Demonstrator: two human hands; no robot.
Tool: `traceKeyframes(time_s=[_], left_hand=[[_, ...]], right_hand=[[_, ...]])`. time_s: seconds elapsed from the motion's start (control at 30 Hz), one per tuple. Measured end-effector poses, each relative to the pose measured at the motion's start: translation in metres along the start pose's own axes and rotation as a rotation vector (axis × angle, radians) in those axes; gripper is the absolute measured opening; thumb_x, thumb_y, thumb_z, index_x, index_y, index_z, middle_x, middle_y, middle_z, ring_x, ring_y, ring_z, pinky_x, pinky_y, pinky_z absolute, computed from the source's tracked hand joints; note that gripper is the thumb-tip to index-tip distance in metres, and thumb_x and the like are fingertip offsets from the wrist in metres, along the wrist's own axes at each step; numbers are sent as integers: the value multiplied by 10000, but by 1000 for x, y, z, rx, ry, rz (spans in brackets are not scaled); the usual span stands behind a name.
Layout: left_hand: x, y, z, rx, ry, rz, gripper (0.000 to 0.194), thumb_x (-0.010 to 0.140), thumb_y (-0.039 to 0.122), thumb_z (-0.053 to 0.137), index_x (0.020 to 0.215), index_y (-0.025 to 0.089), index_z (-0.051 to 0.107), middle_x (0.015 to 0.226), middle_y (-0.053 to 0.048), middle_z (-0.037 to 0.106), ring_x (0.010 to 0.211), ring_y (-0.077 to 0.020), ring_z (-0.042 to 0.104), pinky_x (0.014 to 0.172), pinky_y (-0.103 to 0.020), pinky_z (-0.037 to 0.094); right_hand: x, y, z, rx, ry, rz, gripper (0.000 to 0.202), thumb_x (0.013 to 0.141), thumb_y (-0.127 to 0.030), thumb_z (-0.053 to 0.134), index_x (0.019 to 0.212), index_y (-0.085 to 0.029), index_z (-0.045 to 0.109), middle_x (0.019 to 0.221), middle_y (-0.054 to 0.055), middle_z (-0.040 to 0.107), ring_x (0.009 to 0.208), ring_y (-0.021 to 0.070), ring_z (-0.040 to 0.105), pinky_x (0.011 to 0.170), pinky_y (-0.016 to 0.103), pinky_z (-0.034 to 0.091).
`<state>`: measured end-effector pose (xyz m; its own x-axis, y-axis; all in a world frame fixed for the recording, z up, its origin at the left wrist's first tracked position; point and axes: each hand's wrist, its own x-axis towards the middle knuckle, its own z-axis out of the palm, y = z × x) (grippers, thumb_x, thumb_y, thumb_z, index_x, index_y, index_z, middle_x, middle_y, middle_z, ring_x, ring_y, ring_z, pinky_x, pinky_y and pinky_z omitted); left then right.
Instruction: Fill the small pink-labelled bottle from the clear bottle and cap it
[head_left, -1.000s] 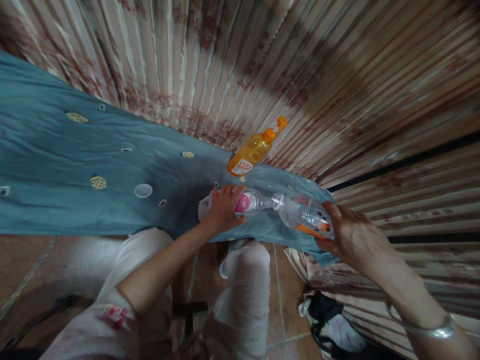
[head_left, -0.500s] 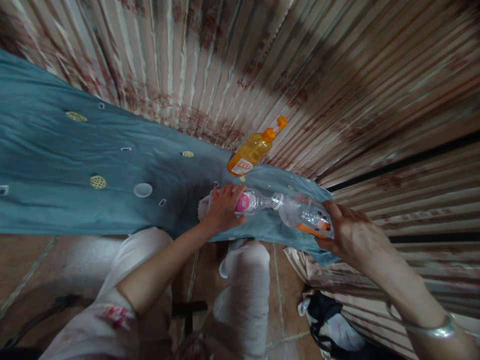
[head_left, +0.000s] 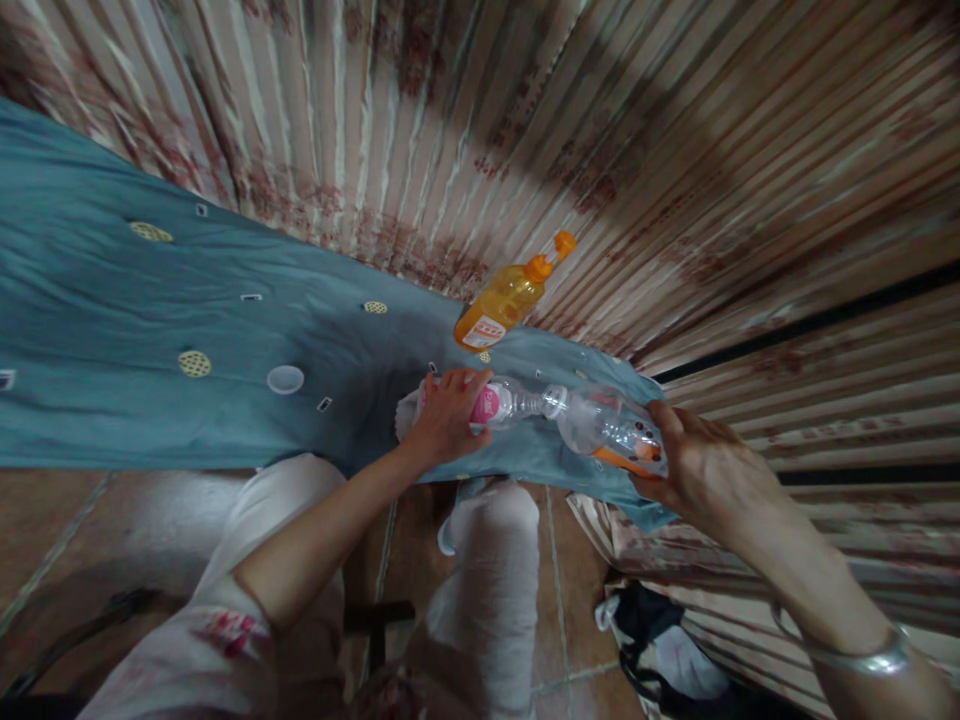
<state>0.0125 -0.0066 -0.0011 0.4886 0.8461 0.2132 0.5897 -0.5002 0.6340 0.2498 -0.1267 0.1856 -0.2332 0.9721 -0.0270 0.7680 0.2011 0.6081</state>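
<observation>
Under my left hand lies a clear bottle with a pink label, its ribbed neck pointing right. The fingers are wrapped over its body. My right hand grips the far end of a second clear bottle, which has orange and dark markings. This bottle is on its side with its white-rimmed mouth toward the left. The two mouths meet or nearly meet; whether they touch I cannot tell. Behind them stands a pump bottle of orange liquid with an orange pump top.
A small round white lid or dish rests on the blue patterned cloth to the left. Pleated curtains hang along the back and right. A dark bag sits on the tiled floor at lower right.
</observation>
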Motion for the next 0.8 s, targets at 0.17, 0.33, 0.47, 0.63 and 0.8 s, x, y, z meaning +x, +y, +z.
traceKeyframes(time_s=[0.17, 0.33, 0.47, 0.63, 0.8], left_hand=[[0, -1, 1, 11, -6, 9, 801, 742, 300, 722, 1473, 206, 407, 1450, -177, 534, 1360, -381, 491, 1161, -636, 302], [0, -1, 1, 4, 0, 5, 812, 738, 305, 725, 1476, 211, 399, 1446, -165, 540, 1363, -373, 492, 1165, -633, 302], [0, 0, 0, 2, -6, -7, 803, 735, 306, 727, 1467, 234, 403, 1440, -152, 551, 1360, -370, 497, 1166, -632, 307], [0, 0, 0, 5, -13, 0, 814, 736, 303, 726, 1475, 204, 399, 1461, -170, 533, 1370, -374, 487, 1168, -635, 305], [0, 0, 0, 13, -19, -3, 812, 735, 306, 727, 1473, 206, 404, 1451, -164, 538, 1364, -379, 491, 1163, -641, 307]], right_hand=[[0, -1, 1, -23, 20, -4, 522, 781, -292, 705, 1210, -154, 441, 955, 140, 703, 807, 301, 680, 756, 370, 508], [0, -2, -1, -25, 9, 0, 489, 805, -296, 684, 1209, -163, 442, 939, 125, 701, 801, 293, 677, 752, 365, 504], [1, -3, -3, -31, -20, 12, 485, 800, -292, 710, 1190, -154, 457, 942, 130, 699, 814, 298, 686, 762, 371, 514], [2, -2, -4, -33, -25, 5, 521, 773, -283, 752, 1187, -143, 468, 931, 125, 700, 804, 293, 688, 760, 367, 518], [2, -1, -3, -33, -3, 0, 547, 769, -294, 760, 1200, -124, 470, 932, 131, 699, 797, 297, 689, 738, 367, 518]])
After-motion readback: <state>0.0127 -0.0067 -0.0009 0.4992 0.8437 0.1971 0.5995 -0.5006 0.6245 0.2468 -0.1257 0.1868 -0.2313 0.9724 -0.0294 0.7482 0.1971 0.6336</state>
